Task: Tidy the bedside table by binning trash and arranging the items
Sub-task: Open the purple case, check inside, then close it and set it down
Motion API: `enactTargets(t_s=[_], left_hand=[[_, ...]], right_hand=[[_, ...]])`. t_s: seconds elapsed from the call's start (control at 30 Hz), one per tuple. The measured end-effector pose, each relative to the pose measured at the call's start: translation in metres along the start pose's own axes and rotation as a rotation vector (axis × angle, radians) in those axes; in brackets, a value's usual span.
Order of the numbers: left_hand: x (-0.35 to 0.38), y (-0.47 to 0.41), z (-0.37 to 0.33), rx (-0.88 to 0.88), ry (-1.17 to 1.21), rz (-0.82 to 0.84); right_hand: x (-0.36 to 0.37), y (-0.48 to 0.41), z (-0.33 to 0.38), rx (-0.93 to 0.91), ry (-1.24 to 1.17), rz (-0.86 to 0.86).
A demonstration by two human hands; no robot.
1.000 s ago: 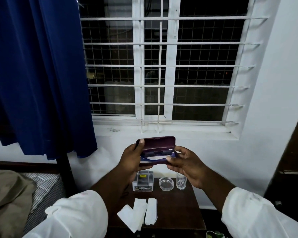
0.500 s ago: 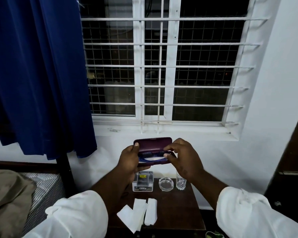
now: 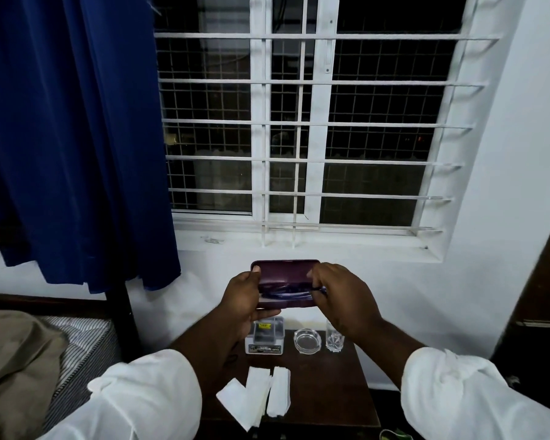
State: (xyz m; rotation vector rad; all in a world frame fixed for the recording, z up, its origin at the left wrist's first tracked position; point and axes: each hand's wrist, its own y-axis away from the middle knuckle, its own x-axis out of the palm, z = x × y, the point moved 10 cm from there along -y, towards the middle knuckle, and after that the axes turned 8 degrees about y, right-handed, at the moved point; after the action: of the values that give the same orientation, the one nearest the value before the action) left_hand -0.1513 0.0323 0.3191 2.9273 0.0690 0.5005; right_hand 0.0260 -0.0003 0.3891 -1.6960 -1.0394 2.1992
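We hold a dark maroon glasses case (image 3: 285, 274) up in the air with both hands, above the back of the bedside table (image 3: 327, 389) and in front of the white wall under the window (image 3: 302, 122). Our left hand (image 3: 243, 300) grips the case's left end, thumb on the lid near its top corner and fingers wrapped under the base. Our right hand (image 3: 340, 296) clasps the right end, fingers curled over the lid's edge and down to the gap. The lid stands partly raised, and in the gap we see blue glasses (image 3: 286, 293) lying inside the case. White sleeves cover both forearms up to the wrists.

Below the hands, along the back edge of the dark wooden table, stand three things in a row: a small clear plastic box (image 3: 265, 336) with a yellow label on the left, a round glass ashtray (image 3: 306, 340) in the middle, and a clear drinking glass (image 3: 334, 339) on the right, partly hidden by our right wrist. Nearer the front edge lie white folded tissues (image 3: 254, 395), close beside each other, the leftmost one sticking out at an angle.

To the left stands a bed (image 3: 77, 341) with a striped mattress and a tan cloth on it. A blue curtain (image 3: 70, 138) hangs above it, covering the left side of the barred window.
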Motion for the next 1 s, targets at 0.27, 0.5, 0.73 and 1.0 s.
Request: enactTargets(t_s=[0.27, 0.5, 0.73, 1.0], left_hand=[[-0.002, -0.002, 0.006, -0.018, -0.004, 0.005], [-0.005, -0.003, 0.008, -0.027, 0.002, -0.002], [-0.008, -0.001, 0.012, -0.034, 0.0, -0.007], [-0.003, -0.002, 0.014, -0.018, -0.004, 0.036]], right_hand=[[0.002, -0.001, 0.006, -0.016, -0.104, 0.059], [0.012, -0.001, -0.006, 0.101, -0.322, 0.129], [0.018, 0.0, -0.008, 0.116, -0.462, 0.208], [0.021, 0.001, -0.007, 0.074, -0.484, 0.238]])
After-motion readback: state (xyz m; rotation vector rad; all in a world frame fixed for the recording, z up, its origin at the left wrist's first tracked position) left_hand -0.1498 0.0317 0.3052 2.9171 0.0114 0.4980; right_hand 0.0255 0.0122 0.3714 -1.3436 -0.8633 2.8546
